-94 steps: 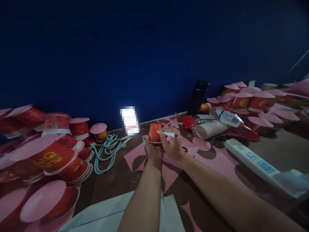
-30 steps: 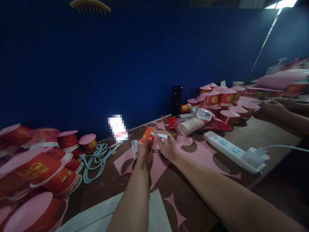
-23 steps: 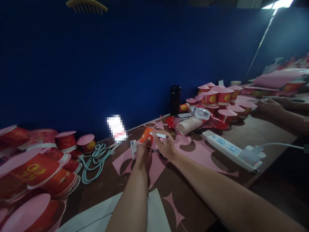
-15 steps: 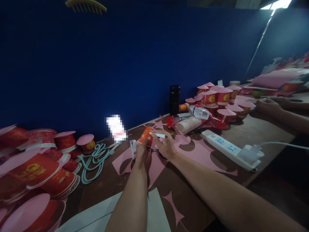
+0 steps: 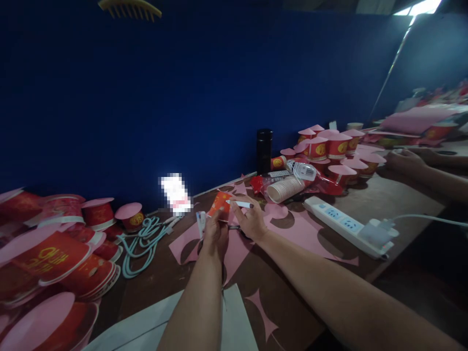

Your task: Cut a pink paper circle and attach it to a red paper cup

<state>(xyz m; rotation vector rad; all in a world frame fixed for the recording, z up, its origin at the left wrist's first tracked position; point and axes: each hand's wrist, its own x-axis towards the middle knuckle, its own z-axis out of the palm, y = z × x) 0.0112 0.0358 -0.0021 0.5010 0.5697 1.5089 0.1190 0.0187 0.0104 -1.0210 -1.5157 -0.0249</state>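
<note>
In my left hand [image 5: 216, 229] is a small red paper cup [image 5: 220, 204], held on its side with the thumb across it. My right hand [image 5: 251, 222] grips a white marker [image 5: 241, 204]; its tip points left and meets or nearly meets the cup's printed side. Something dark, perhaps scissors, shows partly under my right hand. Below both hands lies a pink paper sheet [image 5: 288, 239] with round pieces cut out. White pens [image 5: 201, 223] lie just left of the cup.
Red cups with pink paper discs [image 5: 133, 217] crowd the left side; more stand at the back right. A lit phone [image 5: 176, 193], coiled cable [image 5: 141, 248], black bottle [image 5: 264, 151], stacked paper cups [image 5: 285, 189] and power strip [image 5: 345, 226] surround the work. Another person's hands [image 5: 409, 163] rest at right.
The red cup has turned and tilted slightly in my left hand, showing more of its side. My right hand and the marker have barely moved.
</note>
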